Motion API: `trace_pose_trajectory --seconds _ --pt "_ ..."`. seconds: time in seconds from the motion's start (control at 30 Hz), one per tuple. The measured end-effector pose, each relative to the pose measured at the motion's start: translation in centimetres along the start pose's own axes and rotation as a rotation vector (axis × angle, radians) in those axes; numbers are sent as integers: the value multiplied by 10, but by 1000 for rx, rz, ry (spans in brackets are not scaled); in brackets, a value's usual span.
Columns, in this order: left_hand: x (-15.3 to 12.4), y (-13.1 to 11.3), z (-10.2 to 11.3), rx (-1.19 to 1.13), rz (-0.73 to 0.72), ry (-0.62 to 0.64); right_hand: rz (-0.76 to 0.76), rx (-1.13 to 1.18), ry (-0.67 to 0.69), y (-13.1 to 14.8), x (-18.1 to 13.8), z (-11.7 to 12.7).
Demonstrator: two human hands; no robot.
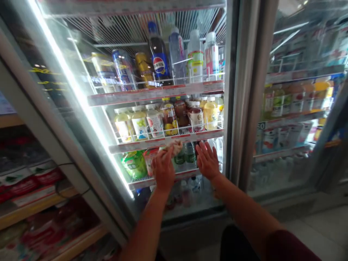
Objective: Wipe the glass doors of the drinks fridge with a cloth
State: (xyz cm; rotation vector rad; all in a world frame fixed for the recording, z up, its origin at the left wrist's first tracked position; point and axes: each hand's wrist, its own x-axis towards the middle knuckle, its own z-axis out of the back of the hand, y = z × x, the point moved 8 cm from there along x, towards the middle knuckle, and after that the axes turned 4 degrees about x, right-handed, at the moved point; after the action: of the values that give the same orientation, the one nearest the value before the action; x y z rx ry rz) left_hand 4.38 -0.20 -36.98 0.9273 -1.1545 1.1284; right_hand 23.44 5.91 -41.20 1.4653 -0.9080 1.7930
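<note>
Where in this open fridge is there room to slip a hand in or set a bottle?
Bare wire shows above the top shelf, over the Pepsi bottle. The middle shelf is packed with bottles. On the lower shelf, left hand and right hand fill the front.

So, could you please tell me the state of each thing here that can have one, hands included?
Fridge door: swung open to the left.
Neighbouring fridge door: shut.
Fridge light strip: lit.
Left hand: closed on a crumpled cloth, at the shelf edge.
Right hand: open, fingers spread, at the third shelf.
Pepsi bottle: upright, capped.
Middle shelf bottles: upright, in a row.
</note>
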Motion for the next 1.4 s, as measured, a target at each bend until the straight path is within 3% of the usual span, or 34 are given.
trace_pose_trajectory --seconds 0.07,0.13,0.27,0.33,0.53,0.63,0.7,0.77,0.87,0.97,1.03,1.1,1.3,1.4 --pt "22 15 5 -5 67 -71 2 -12 -1 0 -1 -1" --pt "14 15 5 -1 61 -86 -6 -12 5 -1 -1 -3" --pt "-55 -12 -10 0 -95 77 -34 24 21 -4 0 -3" --pt "-77 -20 -17 -58 -84 165 -73 60 42 0 0 3" --pt "-49 -33 -27 -499 222 211 -271 436 115 42 -7 23" --pt "-45 -52 -27 -580 164 263 -300 561 113 52 4 27" --pt "-49 -51 -20 -516 67 292 -305 552 54 38 18 37" --pt "-52 -33 -7 -358 -33 254 -274 474 -42 15 30 52" --pt "-50 25 18 -59 -61 75 -180 267 -136 -13 22 70" --pt "-49 89 21 111 73 24 -65 123 -51 -14 -17 62" --pt "-52 115 11 130 125 58 12 125 31 -4 -39 50" --pt "-56 125 1 123 131 63 38 150 64 2 -41 40" --pt "-66 122 -4 171 93 34 0 199 -50 -1 20 19" --pt "-65 120 -1 188 66 16 45 205 -18 24 2 8"
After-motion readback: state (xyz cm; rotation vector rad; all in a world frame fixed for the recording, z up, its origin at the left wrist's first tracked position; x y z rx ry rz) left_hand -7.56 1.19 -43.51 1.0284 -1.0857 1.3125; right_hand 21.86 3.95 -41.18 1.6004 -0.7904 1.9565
